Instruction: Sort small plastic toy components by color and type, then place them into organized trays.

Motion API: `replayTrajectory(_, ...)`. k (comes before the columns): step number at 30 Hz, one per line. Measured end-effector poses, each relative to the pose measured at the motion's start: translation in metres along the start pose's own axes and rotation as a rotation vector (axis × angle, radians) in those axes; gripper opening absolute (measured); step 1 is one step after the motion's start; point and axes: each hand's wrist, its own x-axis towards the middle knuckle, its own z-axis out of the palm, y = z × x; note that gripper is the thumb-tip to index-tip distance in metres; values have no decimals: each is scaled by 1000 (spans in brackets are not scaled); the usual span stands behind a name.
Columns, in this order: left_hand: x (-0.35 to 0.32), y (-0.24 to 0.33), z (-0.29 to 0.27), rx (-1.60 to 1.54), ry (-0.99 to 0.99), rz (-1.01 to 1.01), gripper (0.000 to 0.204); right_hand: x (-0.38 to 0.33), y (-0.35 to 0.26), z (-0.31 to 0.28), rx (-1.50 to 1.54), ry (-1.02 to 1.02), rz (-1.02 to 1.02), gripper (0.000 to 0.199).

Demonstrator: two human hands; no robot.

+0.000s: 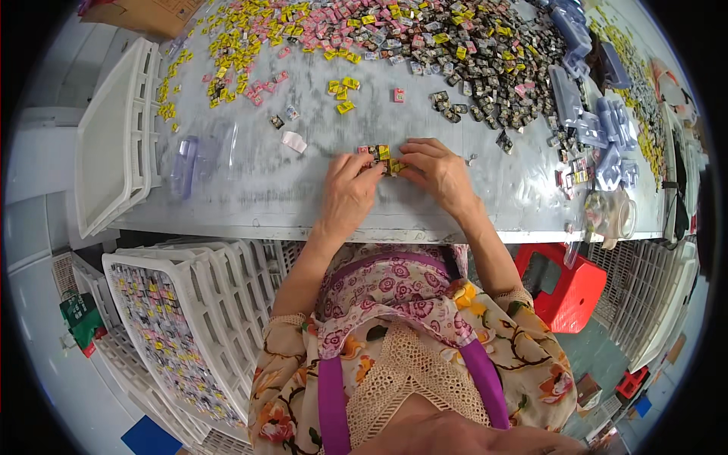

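A tight little cluster of small printed packets [382, 152], yellow, pink and black, lies on the grey table near its front edge. From its left side my left hand [350, 188] closes its fingertips on the cluster. My right hand [441, 176] pinches a yellow-and-black packet [395, 166] at the cluster's right side. My fingers cover part of the packets. Just beyond them are a lone pink packet [399, 95] and several loose yellow packets [343, 94]. A crumpled pale scrap [294, 142] is to the left of my left hand.
Heaps of black packets [500, 83] and pink packets [322, 26] spread across the far table. Clear plastic trays [569, 95] are piled at right, near a clear jar [623, 216]. A white crate [114, 144] stands at left; more crates [220, 303] and a red stool [572, 296] are below.
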Motion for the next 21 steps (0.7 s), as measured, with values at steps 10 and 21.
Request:
replayTrajectory(10,8,5,-13,168,-118,143,21,3,-9,2,-70,-10,43,22)
replayTrajectory(21,1,-2,-13,155,-128,205,27,14,-40,6,-459,-214,104,22)
